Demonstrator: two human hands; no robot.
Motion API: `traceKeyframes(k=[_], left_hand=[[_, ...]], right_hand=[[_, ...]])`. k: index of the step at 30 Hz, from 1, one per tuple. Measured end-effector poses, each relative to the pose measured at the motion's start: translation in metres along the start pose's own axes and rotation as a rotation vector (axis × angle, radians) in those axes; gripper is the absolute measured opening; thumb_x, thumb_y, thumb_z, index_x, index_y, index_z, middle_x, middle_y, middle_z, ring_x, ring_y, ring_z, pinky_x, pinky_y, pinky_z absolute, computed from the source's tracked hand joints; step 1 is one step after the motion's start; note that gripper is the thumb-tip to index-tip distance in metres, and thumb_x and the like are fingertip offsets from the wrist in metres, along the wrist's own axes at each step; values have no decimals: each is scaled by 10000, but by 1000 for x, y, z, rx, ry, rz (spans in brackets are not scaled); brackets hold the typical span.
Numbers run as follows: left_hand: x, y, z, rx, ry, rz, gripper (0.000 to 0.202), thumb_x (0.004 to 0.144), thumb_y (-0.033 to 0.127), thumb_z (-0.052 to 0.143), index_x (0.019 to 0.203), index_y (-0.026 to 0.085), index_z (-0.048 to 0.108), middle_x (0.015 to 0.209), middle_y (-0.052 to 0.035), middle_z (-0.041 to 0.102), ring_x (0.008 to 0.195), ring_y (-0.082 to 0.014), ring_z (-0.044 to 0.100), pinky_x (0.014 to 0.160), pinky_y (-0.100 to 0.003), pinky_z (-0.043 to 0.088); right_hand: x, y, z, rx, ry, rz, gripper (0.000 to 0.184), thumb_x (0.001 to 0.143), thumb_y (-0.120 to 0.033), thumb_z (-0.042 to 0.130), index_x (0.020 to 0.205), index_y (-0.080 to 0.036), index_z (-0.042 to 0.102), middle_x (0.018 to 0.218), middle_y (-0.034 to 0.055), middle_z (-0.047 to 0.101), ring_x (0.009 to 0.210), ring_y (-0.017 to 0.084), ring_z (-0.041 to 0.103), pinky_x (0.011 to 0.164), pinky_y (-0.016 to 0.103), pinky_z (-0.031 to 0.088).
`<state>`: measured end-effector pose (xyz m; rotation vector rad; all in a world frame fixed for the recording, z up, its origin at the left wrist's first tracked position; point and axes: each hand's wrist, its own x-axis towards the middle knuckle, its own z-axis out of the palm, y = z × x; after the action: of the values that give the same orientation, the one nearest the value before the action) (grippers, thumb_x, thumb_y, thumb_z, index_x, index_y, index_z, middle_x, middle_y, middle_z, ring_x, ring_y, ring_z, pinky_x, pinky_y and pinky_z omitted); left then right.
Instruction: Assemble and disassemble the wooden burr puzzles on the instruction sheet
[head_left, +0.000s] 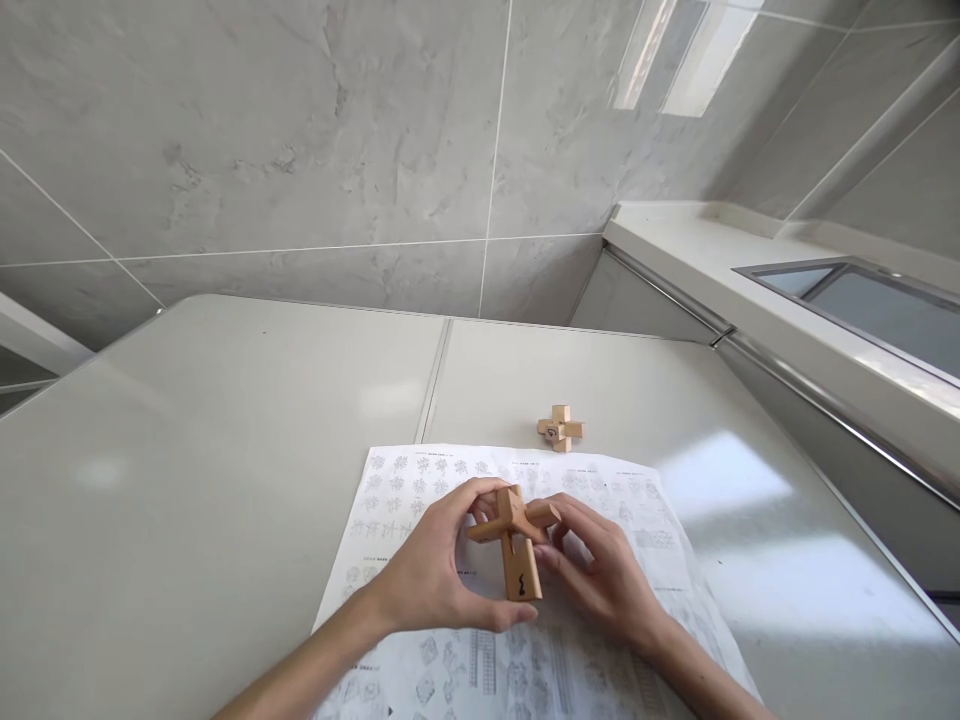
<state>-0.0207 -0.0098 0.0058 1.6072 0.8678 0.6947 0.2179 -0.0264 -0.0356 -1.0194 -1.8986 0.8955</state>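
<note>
Both hands hold a wooden burr puzzle (521, 570) made of crossed bars, just above a printed sheet. My left hand (431, 560) grips it from the left, with the thumb under the end of the long bar that bears a black mark and the fingers behind the top. My right hand (604, 570) has its fingers closed on the right side, at the short bar sticking out there. Fingertips behind the puzzle are partly hidden. Beyond the sheet's far edge lies a smaller, paler cross-shaped wooden puzzle (561, 430) with a dark mark on one end.
The white sheet (345, 600), printed with rows of small diagrams, lies on a glossy pale table (187, 480) with a seam across it. A grey tiled wall (300, 130) rises behind. To the right stands a white counter (690, 250) with a sink (862, 300).
</note>
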Motion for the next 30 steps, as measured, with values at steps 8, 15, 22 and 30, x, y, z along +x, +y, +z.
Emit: traceKeyframes(k=[8,15,22,30], left_hand=[[-1,-1,-7,-76,98,-142,832,713,484,962,1410,287,552,1306,-100,659,1240,-335,624,1098,-524,471],[0,-6,-14,-348,96,-195,935,715,728,897,1443,248,560,1172,-101,639,1099,-289,623,989,-450,487],[4,-2,-15,-479,93,-95,714,750,825,799,1092,212,671,945,-39,569,855,-203,518,866,-384,440],[4,-1,-14,-476,-39,-120,732,806,836,735,1189,216,672,1000,-58,573,855,-212,514,924,-421,440]], right_hand=[[3,4,-11,57,234,125,238,1085,-438,636,1215,-258,723,1020,61,774,799,213,728,729,332,622],[4,9,-7,-118,270,158,230,1062,-440,669,1174,-255,746,1023,68,762,726,201,645,600,311,574],[0,15,-1,-260,262,101,217,1077,-380,654,1245,-264,728,1047,74,747,650,181,595,583,327,550],[-1,11,3,-287,150,81,181,1050,-338,684,1217,-270,699,914,45,719,703,212,637,624,342,545]])
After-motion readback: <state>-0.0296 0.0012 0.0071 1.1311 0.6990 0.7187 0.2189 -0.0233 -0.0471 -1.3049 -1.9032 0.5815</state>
